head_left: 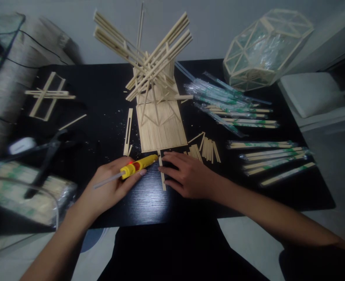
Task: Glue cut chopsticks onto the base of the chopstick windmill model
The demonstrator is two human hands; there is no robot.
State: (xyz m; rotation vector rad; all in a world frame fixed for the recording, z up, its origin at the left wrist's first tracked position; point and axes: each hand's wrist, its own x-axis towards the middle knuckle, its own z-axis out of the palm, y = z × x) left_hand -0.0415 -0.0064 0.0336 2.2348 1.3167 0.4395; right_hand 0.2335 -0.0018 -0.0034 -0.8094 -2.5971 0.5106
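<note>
My left hand (109, 181) is closed around a yellow hot glue gun (140, 166), with a pale glue stick (108, 181) poking out of its rear end. The gun's nozzle points right, at or very near a narrow pair of wooden sticks (162, 179) lying lengthwise on the table. With bent fingertips, my right hand (190, 174) holds these sticks from the right side. Just beyond them lies the flat wooden stick platform (162, 132) of a windmill model, whose crossed blades (157, 66) rise at the back.
Short cut sticks (209, 149) lie right of the platform. Wrapped chopsticks (233, 103) spread across the black table's (102, 97) right side. A faceted stick frame (268, 50) stands at the back right. At left are a small stick frame (48, 95), black cutters (48, 156) and a chopstick pack (29, 191).
</note>
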